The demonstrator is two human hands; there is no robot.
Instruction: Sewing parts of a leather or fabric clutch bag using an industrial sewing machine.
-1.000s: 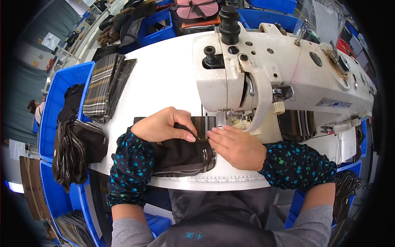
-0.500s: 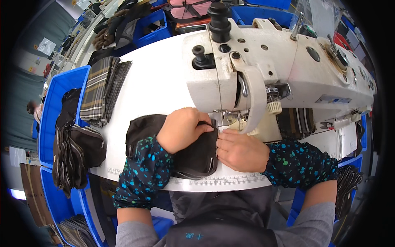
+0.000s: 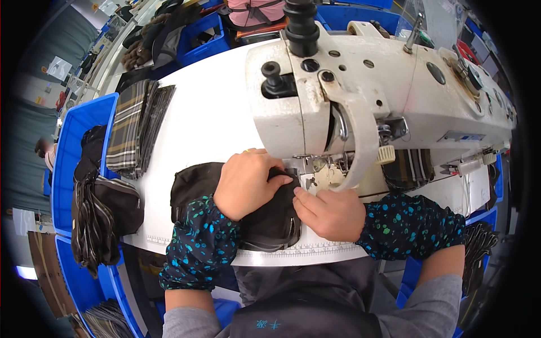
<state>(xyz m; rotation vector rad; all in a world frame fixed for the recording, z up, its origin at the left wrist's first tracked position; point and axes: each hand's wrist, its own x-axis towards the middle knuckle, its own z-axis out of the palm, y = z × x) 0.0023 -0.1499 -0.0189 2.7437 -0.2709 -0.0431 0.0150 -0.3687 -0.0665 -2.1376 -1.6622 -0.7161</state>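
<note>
A dark zippered cloth pouch (image 3: 265,222) lies flat on the white table, its upper right corner close to the sewing machine's presser foot (image 3: 307,163). My left hand (image 3: 245,183) rests on the pouch, thumb and forefinger pinched on the cloth near that corner. On the pouch's right edge, my right hand (image 3: 335,213) has its fingers bent and pressed together at the cloth; what lies under the fingertips is partly hidden. A metal zip runs near the pouch's lower right corner. The white sewing machine (image 3: 349,101) stands just beyond both hands.
Plaid cloth pieces (image 3: 132,129) are stacked at the left, beside a blue bin (image 3: 62,186). Several dark zippered pieces (image 3: 98,219) hang over the bin's edge. More plaid cloth (image 3: 407,168) lies under the machine arm. A ruler strip (image 3: 315,250) follows the table's front edge.
My right fingertips have drawn back from beside the presser foot toward me, uncovering some of the machine bed. The left hand keeps its pinch. The whole view has shifted slightly.
</note>
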